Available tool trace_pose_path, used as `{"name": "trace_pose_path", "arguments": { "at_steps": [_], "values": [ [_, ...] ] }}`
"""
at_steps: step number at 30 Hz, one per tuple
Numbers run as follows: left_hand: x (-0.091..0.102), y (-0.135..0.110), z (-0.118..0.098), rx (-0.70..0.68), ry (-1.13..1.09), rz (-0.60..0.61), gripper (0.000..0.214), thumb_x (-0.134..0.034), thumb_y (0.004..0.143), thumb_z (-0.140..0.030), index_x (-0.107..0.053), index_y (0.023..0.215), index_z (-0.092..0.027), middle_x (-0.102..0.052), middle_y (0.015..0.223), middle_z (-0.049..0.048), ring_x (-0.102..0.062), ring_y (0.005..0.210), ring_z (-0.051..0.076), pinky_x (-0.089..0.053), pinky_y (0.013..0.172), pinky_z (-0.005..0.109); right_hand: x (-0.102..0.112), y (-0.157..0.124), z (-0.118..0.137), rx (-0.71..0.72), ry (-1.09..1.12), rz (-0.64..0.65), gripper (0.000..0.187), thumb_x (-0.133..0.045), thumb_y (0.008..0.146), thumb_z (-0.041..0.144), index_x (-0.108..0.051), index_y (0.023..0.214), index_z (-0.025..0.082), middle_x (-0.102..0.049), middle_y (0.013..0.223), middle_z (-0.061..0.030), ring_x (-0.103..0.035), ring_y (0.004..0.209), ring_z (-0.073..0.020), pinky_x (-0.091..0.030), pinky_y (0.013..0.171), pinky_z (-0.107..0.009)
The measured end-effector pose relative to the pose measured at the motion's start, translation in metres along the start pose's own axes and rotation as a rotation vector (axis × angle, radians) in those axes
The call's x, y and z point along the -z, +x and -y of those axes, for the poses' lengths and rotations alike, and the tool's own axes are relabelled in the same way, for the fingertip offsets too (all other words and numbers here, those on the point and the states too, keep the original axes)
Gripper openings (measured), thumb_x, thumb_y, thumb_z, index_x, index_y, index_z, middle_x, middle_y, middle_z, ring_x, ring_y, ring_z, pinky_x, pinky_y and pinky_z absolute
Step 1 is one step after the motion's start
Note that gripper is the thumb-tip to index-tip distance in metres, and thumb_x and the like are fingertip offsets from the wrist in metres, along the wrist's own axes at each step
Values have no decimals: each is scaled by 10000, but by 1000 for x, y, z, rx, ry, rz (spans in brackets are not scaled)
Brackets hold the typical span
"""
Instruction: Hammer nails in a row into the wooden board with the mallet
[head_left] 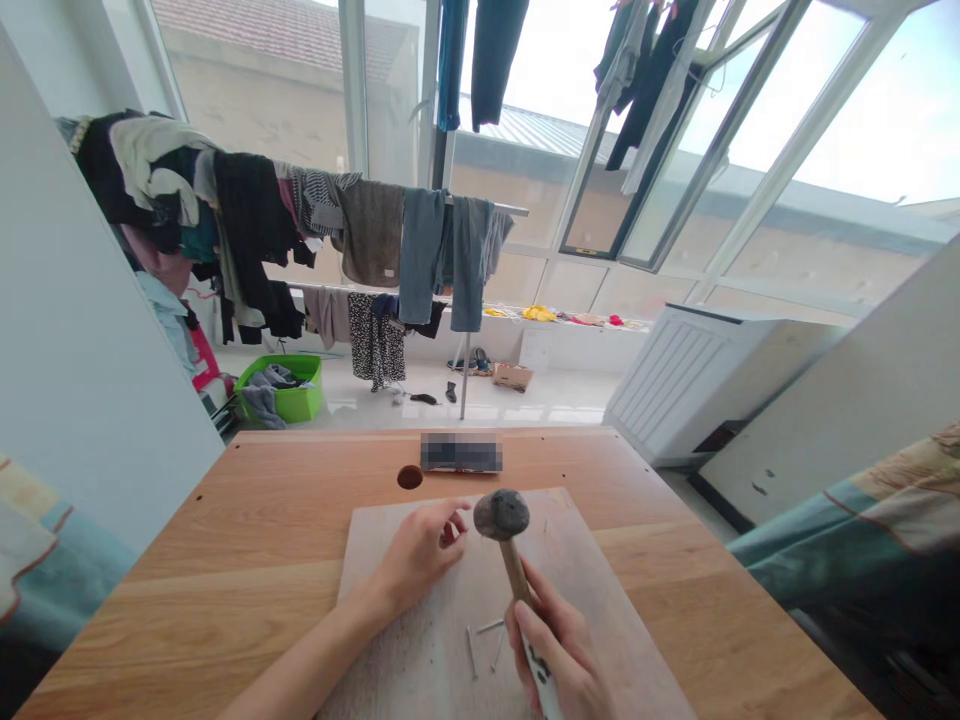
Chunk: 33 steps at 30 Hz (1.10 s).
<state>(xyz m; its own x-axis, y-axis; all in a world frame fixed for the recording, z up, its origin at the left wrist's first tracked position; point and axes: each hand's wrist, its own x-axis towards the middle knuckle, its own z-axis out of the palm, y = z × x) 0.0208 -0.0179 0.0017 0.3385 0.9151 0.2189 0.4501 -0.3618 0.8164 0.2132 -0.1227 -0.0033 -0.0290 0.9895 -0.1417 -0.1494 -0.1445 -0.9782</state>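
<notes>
My right hand [559, 650] grips the wooden handle of a hammer [501, 517], whose dark round head is raised over a pale wooden board [600, 610]. My left hand [420, 550] rests on the board just left of the hammer head, fingers curled in a pinch; whatever they hold is too small to make out. Three loose nails [484, 640] lie on the board between my hands.
The board lies on a wooden table [247, 540] with a round hole [409, 477] and a blurred flat object [460, 452] at its far side. Beyond stand a clothes rack [360, 230], a green basket [289, 385] and a white cabinet [697, 370].
</notes>
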Motion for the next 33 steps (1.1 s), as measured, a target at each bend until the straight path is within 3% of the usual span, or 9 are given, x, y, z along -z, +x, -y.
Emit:
{"name": "trace_pose_path", "arguments": {
  "at_steps": [7, 22, 29, 33],
  "values": [
    [1, 2, 1, -23, -2, -7, 525, -541, 716, -35, -688, 1196, -191, -738, 877, 14, -641, 717, 154, -489, 723, 248, 1, 3, -8, -8, -58, 68, 745, -673, 855, 643, -573, 1451, 207, -591, 673, 50, -451, 327, -43, -338, 318, -166],
    [3, 1, -4, -25, -17, 3, 498, -542, 722, -39, -700, 1168, -193, -733, 873, 15, -631, 697, 151, -480, 702, 244, -3, 3, -10, 25, -98, 21, 736, -668, 859, 634, -610, 1419, 161, -534, 570, 65, -439, 330, -77, -356, 328, -197],
    [0, 0, 1, -60, 41, -14, 392, -568, 784, -80, -660, 1148, -192, -704, 937, 28, -632, 753, 160, -491, 741, 266, -1, 3, -4, 14, -57, 50, 718, -675, 869, 607, -590, 1433, 170, -574, 625, 54, -459, 364, -74, -365, 351, -192],
    [6, -9, -10, -83, 196, -25, 222, -587, 847, -175, -623, 1066, -191, -629, 1007, 47, -609, 752, 158, -496, 725, 280, 1, 4, -4, 0, -11, -4, 750, -689, 863, 600, -553, 1464, 171, -603, 662, 44, -451, 352, -61, -342, 331, -183]
  ]
}}
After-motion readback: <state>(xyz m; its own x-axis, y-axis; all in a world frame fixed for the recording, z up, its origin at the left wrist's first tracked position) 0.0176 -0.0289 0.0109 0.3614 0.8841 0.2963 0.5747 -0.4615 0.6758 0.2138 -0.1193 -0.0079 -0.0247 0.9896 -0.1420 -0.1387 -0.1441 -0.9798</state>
